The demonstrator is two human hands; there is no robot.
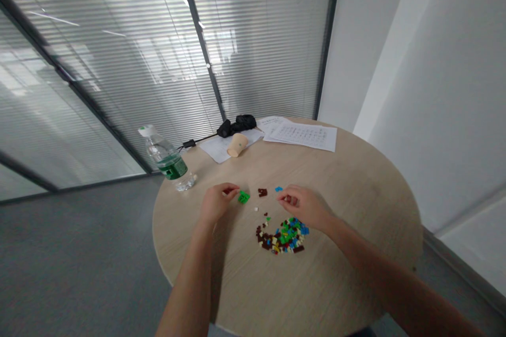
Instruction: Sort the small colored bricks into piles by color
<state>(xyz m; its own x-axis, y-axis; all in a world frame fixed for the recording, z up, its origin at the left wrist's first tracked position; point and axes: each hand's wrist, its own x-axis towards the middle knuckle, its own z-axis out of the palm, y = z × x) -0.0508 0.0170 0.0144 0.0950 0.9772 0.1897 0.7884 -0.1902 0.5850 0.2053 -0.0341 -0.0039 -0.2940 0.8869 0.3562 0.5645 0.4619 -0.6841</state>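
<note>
Building bricks (283,237) lie by the right hand (302,206), grip unclear; left hand (216,202) pinches a red brick (230,190).

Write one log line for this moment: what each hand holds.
left hand: red brick in fingers; right hand: held piece unclear; nearby: green brick

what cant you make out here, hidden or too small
Head view:
left hand: fingers hide most of a small red piece
right hand: curled fingers hide whatever may be in it
papers: print too small to read
bottle label: too blurred to read
brick pile: top pieces hide lower ones
</note>
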